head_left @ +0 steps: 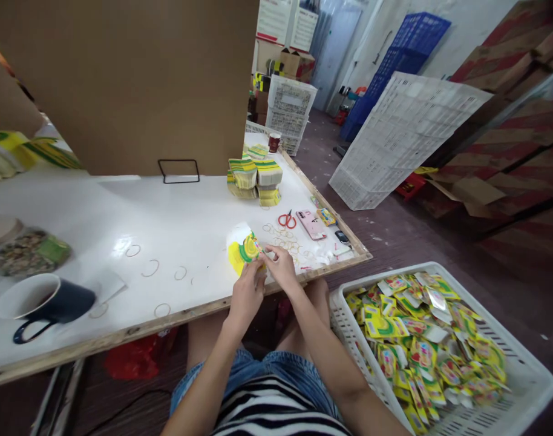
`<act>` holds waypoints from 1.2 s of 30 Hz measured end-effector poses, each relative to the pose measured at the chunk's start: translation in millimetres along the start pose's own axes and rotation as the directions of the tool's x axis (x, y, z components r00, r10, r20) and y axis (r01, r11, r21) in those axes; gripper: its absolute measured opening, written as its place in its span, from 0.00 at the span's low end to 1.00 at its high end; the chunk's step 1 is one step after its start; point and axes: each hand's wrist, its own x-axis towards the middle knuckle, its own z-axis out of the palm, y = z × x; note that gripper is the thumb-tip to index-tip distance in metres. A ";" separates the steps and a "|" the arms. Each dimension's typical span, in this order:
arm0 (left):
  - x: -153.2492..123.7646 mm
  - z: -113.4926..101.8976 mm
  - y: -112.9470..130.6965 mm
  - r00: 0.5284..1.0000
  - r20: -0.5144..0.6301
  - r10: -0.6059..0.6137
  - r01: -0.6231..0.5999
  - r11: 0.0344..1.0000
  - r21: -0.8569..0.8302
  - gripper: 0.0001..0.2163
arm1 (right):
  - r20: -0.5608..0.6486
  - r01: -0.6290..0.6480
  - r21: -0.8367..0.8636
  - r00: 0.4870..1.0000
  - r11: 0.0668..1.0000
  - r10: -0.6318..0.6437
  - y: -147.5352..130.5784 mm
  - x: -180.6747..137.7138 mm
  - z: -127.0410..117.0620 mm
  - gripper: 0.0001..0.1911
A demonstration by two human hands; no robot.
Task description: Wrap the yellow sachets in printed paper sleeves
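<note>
Close to the table's front edge, my left hand [250,287] is closed on a small yellow and green printed packet [249,247]. My right hand [280,265] pinches the packet's right side near its edge, with fingers bent together. Under and behind the packet, a yellow and white sheet lies on the white table [167,230]; whether it is a separate piece I cannot tell. To the right of the hands are loose rubber bands [283,239], red-handled scissors [287,219] and a pink phone [311,224]. My fingertips partly cover the packet's lower end.
Banded stacks of yellow-green cards [256,175] stand behind the hands before a brown cardboard panel [158,85]. A dark mug [61,303] and a jar [29,251] sit at left. A white crate [344,321] of filled packets stands right, near stacked white crates [403,133].
</note>
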 end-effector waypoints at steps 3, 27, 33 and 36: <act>0.9 -7.8 1.7 0.999 -0.023 -0.029 0.027 0.997 -0.067 0.13 | -0.006 0.009 0.018 1.000 1.000 -0.009 -3.3 3.9 13.4 0.10; 0.5 -10.7 25.1 0.927 0.272 -0.259 0.357 0.385 -0.851 0.22 | 0.150 -0.288 0.692 0.954 0.662 0.258 -43.6 -74.7 -43.3 0.16; -4.8 -5.0 34.7 0.913 0.351 -0.210 0.404 0.327 -0.854 0.20 | 0.179 -0.353 0.621 0.933 0.700 0.312 -40.3 -77.8 -42.6 0.23; -6.7 -11.2 37.8 0.881 0.459 -0.114 0.472 0.259 -0.843 0.23 | 0.341 -0.406 0.659 0.912 0.633 0.230 -32.6 -77.0 -46.1 0.26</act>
